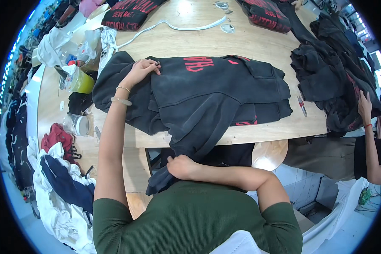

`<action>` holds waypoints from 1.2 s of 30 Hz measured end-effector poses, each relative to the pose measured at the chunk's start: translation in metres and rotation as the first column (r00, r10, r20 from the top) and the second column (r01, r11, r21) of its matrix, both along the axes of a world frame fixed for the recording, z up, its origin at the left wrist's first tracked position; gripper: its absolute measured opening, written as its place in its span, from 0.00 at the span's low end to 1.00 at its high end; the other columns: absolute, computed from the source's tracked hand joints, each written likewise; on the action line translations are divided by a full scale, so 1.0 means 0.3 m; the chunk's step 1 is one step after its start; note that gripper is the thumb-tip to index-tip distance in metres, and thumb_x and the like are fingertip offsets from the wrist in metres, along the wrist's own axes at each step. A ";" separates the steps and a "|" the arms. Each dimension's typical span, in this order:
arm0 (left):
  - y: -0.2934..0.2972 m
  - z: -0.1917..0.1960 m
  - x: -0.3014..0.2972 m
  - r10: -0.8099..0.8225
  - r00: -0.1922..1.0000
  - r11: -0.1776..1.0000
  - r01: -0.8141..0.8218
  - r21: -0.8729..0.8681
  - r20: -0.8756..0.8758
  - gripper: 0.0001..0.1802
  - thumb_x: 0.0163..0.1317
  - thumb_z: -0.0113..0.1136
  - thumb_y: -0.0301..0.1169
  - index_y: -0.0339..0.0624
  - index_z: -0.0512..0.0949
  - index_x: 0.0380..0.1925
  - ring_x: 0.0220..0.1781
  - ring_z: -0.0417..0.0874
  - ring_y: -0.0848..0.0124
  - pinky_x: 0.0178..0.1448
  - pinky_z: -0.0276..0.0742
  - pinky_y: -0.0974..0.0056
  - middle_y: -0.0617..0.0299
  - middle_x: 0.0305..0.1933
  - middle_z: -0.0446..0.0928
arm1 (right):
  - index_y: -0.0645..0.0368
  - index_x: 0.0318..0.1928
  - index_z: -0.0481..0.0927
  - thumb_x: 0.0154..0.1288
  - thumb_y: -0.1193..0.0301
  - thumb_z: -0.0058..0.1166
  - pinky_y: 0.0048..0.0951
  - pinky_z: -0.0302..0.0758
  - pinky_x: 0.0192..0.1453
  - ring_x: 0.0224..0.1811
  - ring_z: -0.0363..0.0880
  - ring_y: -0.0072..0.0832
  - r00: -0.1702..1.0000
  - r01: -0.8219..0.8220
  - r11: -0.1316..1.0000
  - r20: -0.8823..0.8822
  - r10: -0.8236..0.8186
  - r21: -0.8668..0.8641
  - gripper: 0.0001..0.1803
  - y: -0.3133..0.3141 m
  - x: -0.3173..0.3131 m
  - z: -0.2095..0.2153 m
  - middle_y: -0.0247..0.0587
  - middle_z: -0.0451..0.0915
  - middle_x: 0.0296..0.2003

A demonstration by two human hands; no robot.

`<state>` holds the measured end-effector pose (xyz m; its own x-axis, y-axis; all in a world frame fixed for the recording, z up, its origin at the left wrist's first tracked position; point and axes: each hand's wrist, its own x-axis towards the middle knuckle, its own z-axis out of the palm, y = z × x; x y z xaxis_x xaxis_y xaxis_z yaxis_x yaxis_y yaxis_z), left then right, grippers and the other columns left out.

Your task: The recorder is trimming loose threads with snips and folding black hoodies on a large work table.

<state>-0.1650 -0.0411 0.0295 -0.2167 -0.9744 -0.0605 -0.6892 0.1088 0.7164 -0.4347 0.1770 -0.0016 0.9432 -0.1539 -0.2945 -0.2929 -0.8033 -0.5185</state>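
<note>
Steadying faded-black, red-lettered fabric sweatshirt (199,86) on pale wood-grain tabletop (258,51) w/ L hand (144,71) on top, prob. vs. sliding; can't tell if pinching cloth. Gripping its drooping sleeve (199,135) in closed R hand (181,167) past near edge, prob. for tension. Tight at L, nr. clear cup w/ yellow-green liquid (85,83); roomier twd. curved white cord (190,28).

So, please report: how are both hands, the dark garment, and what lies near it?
Left hand resting on dark garment. Right hand closed on its sleeve. Garment lying on table, sleeve hanging over front edge. Small tool right of garment, not touching.
</note>
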 end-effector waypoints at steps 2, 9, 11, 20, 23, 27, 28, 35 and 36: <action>0.022 0.015 -0.023 0.013 0.999 1.000 -0.013 -0.011 0.040 0.27 0.72 0.41 0.42 0.35 0.84 0.29 0.51 0.75 0.66 0.64 0.62 0.68 0.62 0.44 0.81 | 0.63 0.41 0.78 0.53 0.70 0.54 0.38 0.79 0.38 0.37 0.83 0.41 0.962 -0.270 0.962 -0.054 0.269 -0.027 0.15 -0.041 0.042 0.025 0.49 0.78 0.42; 0.025 -0.019 0.033 0.028 0.997 0.999 -0.026 0.038 -0.069 0.27 0.74 0.36 0.41 0.37 0.84 0.33 0.51 0.75 0.66 0.65 0.61 0.68 0.59 0.43 0.81 | 0.61 0.39 0.80 0.39 0.88 0.48 0.32 0.76 0.50 0.44 0.77 0.34 0.285 0.430 0.758 0.724 -0.629 0.490 0.22 -0.419 -0.336 0.454 0.38 0.79 0.40; 0.012 -0.007 0.026 0.008 0.998 0.998 -0.004 0.056 -0.062 0.26 0.73 0.37 0.42 0.38 0.84 0.36 0.53 0.75 0.66 0.67 0.58 0.66 0.59 0.45 0.81 | 0.66 0.45 0.79 0.51 0.90 0.46 0.30 0.78 0.53 0.50 0.78 0.32 -0.089 0.076 0.275 0.281 -0.956 0.959 0.20 -0.498 -0.567 0.351 0.39 0.78 0.49; 0.022 -0.025 -0.021 0.176 0.967 0.984 -0.169 -0.051 0.186 0.19 0.65 0.52 0.51 0.53 0.83 0.42 0.57 0.75 0.68 0.74 0.36 0.45 0.66 0.46 0.81 | 0.68 0.60 0.69 0.69 0.65 0.39 0.46 0.60 0.72 0.63 0.69 0.44 -0.674 -0.351 0.184 -0.111 -0.730 0.918 0.25 -0.824 -1.006 0.205 0.55 0.71 0.59; -0.005 -0.079 -0.008 0.261 0.951 0.965 -0.259 -0.037 0.168 0.18 0.63 0.55 0.50 0.53 0.83 0.40 0.52 0.78 0.67 0.72 0.39 0.45 0.65 0.40 0.82 | 0.63 0.56 0.75 0.70 0.63 0.39 0.49 0.62 0.70 0.61 0.70 0.44 -0.428 -0.535 0.366 0.130 -0.894 0.761 0.22 -0.907 -1.143 0.168 0.51 0.76 0.54; -0.034 -0.098 -0.078 0.406 0.880 0.914 -0.390 -0.112 0.248 0.15 0.60 0.57 0.48 0.52 0.84 0.36 0.50 0.79 0.64 0.70 0.44 0.42 0.61 0.37 0.83 | 0.61 0.58 0.72 0.71 0.69 0.38 0.47 0.63 0.69 0.60 0.72 0.41 -0.789 -0.089 -0.052 -0.102 -0.606 0.995 0.19 -1.019 -1.221 0.182 0.49 0.76 0.54; -0.041 -0.087 -0.101 0.408 0.861 0.913 -0.391 -0.119 0.304 0.15 0.60 0.58 0.47 0.52 0.84 0.36 0.50 0.78 0.63 0.70 0.45 0.41 0.61 0.37 0.83 | 0.60 0.58 0.71 0.69 0.71 0.42 0.42 0.71 0.59 0.50 0.76 0.35 -0.804 0.000 -0.262 -0.156 -0.574 0.965 0.18 -1.015 -1.292 0.145 0.48 0.76 0.54; -0.033 -0.075 -0.101 0.427 0.828 0.904 -0.402 -0.148 0.362 0.15 0.59 0.58 0.47 0.51 0.83 0.35 0.52 0.76 0.62 0.70 0.45 0.38 0.60 0.39 0.82 | 0.64 0.43 0.82 0.61 0.68 0.57 0.25 0.71 0.39 0.32 0.75 0.25 0.142 0.855 0.176 0.106 -0.984 0.488 0.14 -0.523 -0.781 0.140 0.39 0.82 0.35; -0.032 -0.081 -0.100 0.426 0.830 0.905 -0.389 -0.173 0.360 0.15 0.59 0.58 0.48 0.51 0.83 0.35 0.52 0.76 0.62 0.69 0.45 0.38 0.60 0.39 0.82 | 0.64 0.45 0.82 0.60 0.70 0.58 0.24 0.71 0.39 0.34 0.76 0.25 0.144 0.899 0.208 0.187 -0.972 0.385 0.15 -0.500 -0.699 0.135 0.38 0.81 0.38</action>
